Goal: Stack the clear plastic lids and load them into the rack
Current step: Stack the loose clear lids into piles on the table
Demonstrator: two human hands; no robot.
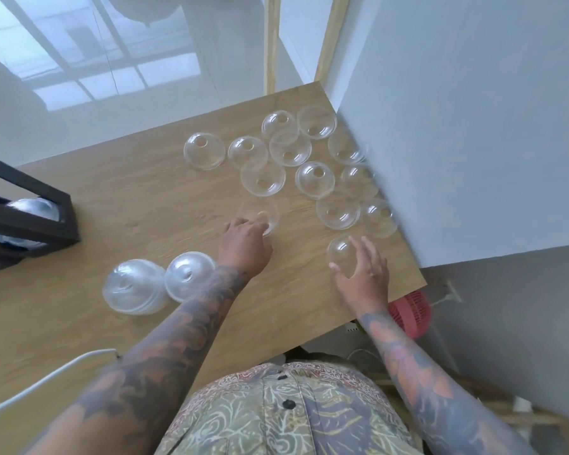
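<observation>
1. Two bare hands reach over a wooden table (pixel 138 198), both forearms tattooed.
2. Left hand (pixel 243 244) has its fingers curled together on the near rim of a clear plastic lid (pixel 260 215) that lies on the table just beyond its knuckles — whether the lid is lifted cannot be told.
3. Right hand (pixel 363 267) is spread, fingers fanned over a domed lid (pixel 340 249) beside the table's right edge; thumb and fingertips sit around it, though a firm grip cannot be told.
4. Beyond both hands, about eleven loose lids (pixel 289 149) lie scattered on the table, some dome up showing a hole in the top, some turned over, several touching or overlapping one another.
5. Left of the left forearm, near it, stand two nested stacks of lids (pixel 135 287) side by side, touching.
6. Farther left, well apart from the hands, a black rack (pixel 46 221) sits at the table's edge with clear lids already inside.
7. Nearer the person than the stacks, a white cable (pixel 46 379) curves across the table.
</observation>
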